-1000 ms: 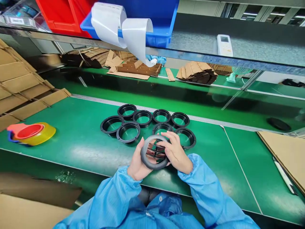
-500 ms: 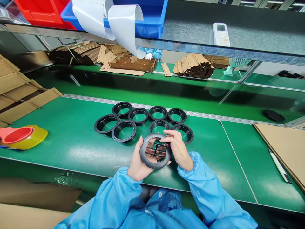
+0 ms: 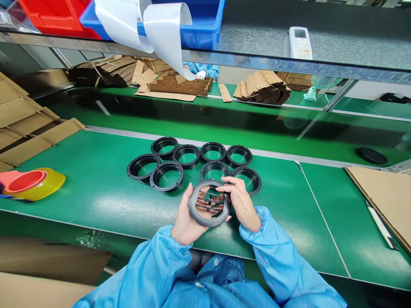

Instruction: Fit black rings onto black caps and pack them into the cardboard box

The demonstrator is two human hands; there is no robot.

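Both hands hold a grey round vent grille with thin louvre slats, just above the near part of the green table. My left hand cups its left rim from below, thumb up along the edge. My right hand grips the right rim, fingers curled over the top. Just behind the grille, several black plastic rings lie flat in a cluster on the table.
A roll of yellow tape on a red dispenser lies at the left. Flat cardboard is stacked far left and a cardboard sheet with a pen at right. Blue bin overhead; another person's gloved hand across.
The grille's slats have tilted more open between my hands. The hands have stayed nearly where they were; the view shifted slightly.
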